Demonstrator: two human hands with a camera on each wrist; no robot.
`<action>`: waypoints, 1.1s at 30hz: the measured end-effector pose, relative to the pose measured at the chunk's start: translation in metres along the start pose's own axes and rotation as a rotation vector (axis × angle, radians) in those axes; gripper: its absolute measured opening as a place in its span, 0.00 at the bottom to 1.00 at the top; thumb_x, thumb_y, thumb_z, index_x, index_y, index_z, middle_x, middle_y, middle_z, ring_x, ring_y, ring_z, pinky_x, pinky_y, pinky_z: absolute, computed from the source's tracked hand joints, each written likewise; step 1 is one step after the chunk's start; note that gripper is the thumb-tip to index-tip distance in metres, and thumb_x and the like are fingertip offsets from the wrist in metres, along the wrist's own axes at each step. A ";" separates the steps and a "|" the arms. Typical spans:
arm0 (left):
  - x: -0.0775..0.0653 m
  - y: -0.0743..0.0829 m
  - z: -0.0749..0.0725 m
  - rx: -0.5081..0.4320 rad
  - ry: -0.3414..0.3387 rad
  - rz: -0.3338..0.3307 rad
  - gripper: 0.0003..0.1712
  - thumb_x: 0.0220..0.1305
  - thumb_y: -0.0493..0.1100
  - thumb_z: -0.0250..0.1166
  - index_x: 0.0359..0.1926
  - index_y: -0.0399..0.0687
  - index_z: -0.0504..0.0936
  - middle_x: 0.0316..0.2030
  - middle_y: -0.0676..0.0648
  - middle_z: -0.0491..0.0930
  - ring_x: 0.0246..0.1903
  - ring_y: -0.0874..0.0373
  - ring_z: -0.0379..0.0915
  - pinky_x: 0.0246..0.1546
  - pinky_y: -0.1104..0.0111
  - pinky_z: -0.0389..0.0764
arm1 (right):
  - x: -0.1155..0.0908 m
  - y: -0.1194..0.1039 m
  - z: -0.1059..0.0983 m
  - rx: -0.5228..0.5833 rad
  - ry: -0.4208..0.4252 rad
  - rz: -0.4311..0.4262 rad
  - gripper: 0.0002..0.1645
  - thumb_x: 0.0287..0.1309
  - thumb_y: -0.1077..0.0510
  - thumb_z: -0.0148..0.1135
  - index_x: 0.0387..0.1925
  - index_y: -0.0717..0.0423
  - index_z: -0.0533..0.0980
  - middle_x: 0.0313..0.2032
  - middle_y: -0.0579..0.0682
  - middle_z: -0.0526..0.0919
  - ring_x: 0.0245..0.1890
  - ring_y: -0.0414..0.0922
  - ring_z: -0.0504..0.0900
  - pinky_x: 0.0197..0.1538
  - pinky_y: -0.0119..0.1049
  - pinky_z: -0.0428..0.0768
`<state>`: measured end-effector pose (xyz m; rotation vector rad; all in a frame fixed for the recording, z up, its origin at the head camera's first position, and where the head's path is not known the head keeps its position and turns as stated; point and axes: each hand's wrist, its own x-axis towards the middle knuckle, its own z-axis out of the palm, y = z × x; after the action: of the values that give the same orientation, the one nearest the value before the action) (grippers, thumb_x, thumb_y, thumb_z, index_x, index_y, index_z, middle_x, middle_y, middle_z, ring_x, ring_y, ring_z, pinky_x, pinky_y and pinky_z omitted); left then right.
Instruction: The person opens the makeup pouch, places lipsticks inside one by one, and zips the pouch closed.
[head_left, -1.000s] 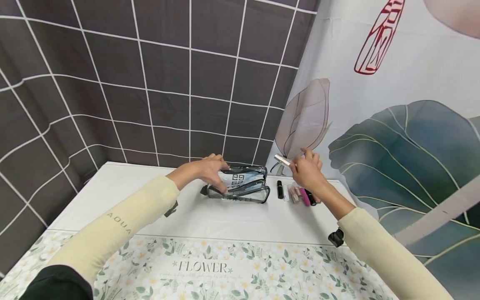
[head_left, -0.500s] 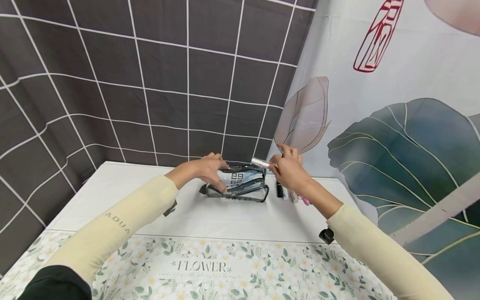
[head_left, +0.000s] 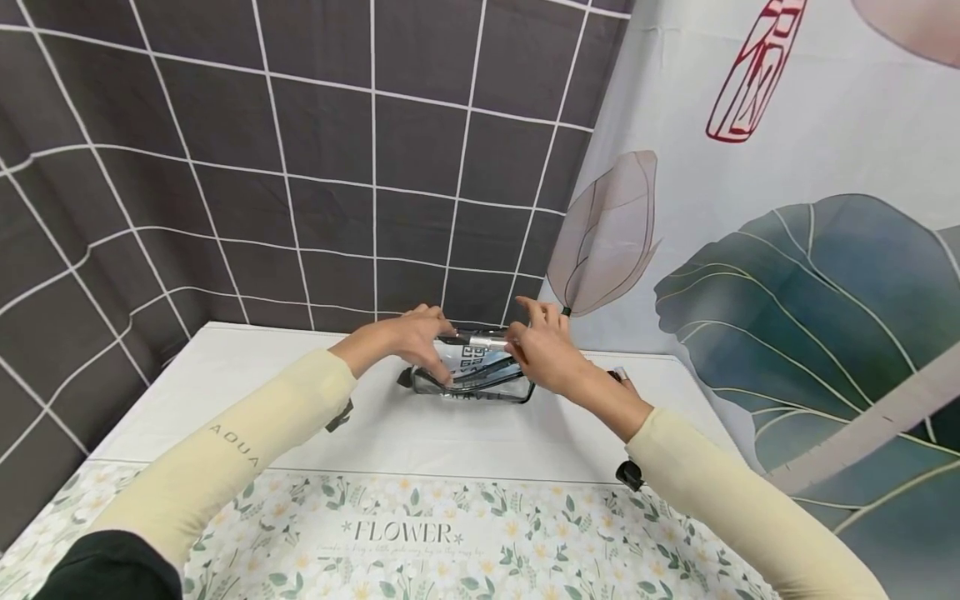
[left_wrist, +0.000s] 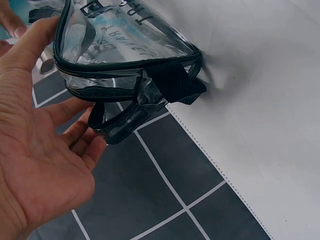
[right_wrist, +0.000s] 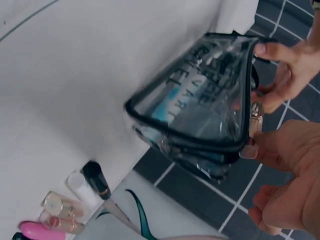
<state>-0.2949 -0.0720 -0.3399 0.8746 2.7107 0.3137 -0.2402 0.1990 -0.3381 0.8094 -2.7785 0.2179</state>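
Note:
A clear zip pouch [head_left: 472, 390] with black trim and printed lettering stands on the white tabletop with its top open. My left hand [head_left: 416, 342] grips the pouch's left end; in the left wrist view its thumb is on one side of the black-edged rim and its fingers on the other. Over the opening, my right hand [head_left: 546, 350] pinches a slim silvery cosmetic tube [head_left: 487, 342] lying nearly level. The right wrist view has this tube [right_wrist: 256, 120] upright at the rim, shiny gold at one end and clear at the other. Pale blue shows inside the pouch [right_wrist: 195, 105].
Right of the pouch lie a black tube [right_wrist: 95, 180], a white one [right_wrist: 82, 186], gold-and-clear ones [right_wrist: 62, 205] and a pink one [right_wrist: 42, 231], mostly behind my right forearm in the head view. A dark grid cloth [head_left: 330, 208] hangs behind; a floral cloth [head_left: 420, 533] lies in front.
My right hand has carried the silvery cosmetic tube leftward from beside the row of cosmetics to over the pouch's opening. My left hand has stayed on the pouch.

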 end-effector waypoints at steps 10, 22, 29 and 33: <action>0.001 0.006 0.000 0.016 0.003 0.007 0.58 0.56 0.66 0.81 0.81 0.41 0.76 0.75 0.37 0.72 0.69 0.44 0.66 0.76 0.49 0.72 | 0.005 -0.013 0.012 -0.004 -0.038 0.004 0.10 0.83 0.57 0.65 0.51 0.57 0.89 0.84 0.73 0.63 0.79 0.72 0.64 0.71 0.70 0.70; 0.004 0.003 0.005 0.016 -0.004 -0.010 0.59 0.56 0.67 0.81 0.82 0.43 0.75 0.76 0.38 0.71 0.70 0.45 0.65 0.75 0.50 0.73 | 0.006 -0.014 0.020 0.055 -0.063 0.042 0.17 0.81 0.55 0.68 0.62 0.60 0.87 0.86 0.73 0.60 0.79 0.73 0.63 0.70 0.70 0.67; 0.002 0.002 0.002 0.014 -0.004 -0.015 0.58 0.57 0.66 0.81 0.82 0.43 0.75 0.77 0.38 0.71 0.71 0.44 0.65 0.77 0.48 0.72 | 0.008 -0.013 0.017 0.083 -0.045 0.044 0.17 0.82 0.54 0.67 0.61 0.60 0.87 0.86 0.72 0.61 0.79 0.72 0.63 0.73 0.71 0.66; 0.001 0.003 0.001 0.029 0.000 -0.012 0.58 0.56 0.66 0.81 0.82 0.43 0.75 0.77 0.38 0.71 0.70 0.44 0.65 0.77 0.49 0.72 | 0.008 -0.013 0.016 0.095 -0.043 0.047 0.16 0.81 0.55 0.67 0.60 0.60 0.88 0.86 0.72 0.60 0.80 0.72 0.62 0.73 0.71 0.65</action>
<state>-0.2934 -0.0686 -0.3401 0.8659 2.7255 0.2727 -0.2427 0.1807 -0.3504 0.7806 -2.8486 0.3474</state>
